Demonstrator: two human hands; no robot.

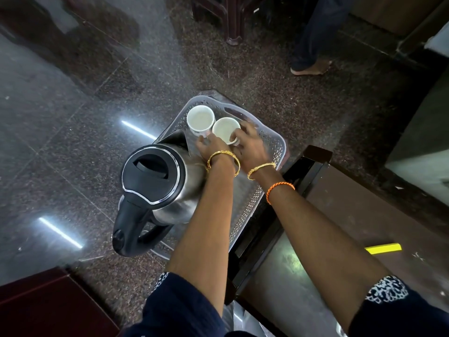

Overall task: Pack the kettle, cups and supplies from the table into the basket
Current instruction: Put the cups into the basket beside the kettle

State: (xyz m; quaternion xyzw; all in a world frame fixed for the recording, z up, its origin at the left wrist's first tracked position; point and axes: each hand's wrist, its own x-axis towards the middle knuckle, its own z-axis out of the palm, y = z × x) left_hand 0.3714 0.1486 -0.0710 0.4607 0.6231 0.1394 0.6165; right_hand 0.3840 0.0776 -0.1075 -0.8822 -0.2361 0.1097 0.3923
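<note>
Floor: dark speckled polished stone tiles (73,132), w/ bright strip-light reflections.
Counter: dark top (364,215) at lower right, black edge frame; a yellow strip (384,248) lies on it.
Basket: clear perforated plastic basket (274,147), sits off the counter's left edge, over the floor.
Kettle: steel kettle (155,178) w/ black lid & handle, upright in basket's near-left part, handle overhanging the rim.
Cups: 2 white cups at basket's far end, left cup (200,119) & right cup (226,130), touching.
Left hand: left hand (210,147) reaches in beside kettle; its grip is at the left cup's base, blurred, can't tell if closed.
Right hand: right hand (250,144), grip clamped on right cup's rim.
Around: a person's sandalled foot (311,66) & chair legs (230,25) far side; dark red furniture (43,307) near left.
Room: open floor to the left of basket.
</note>
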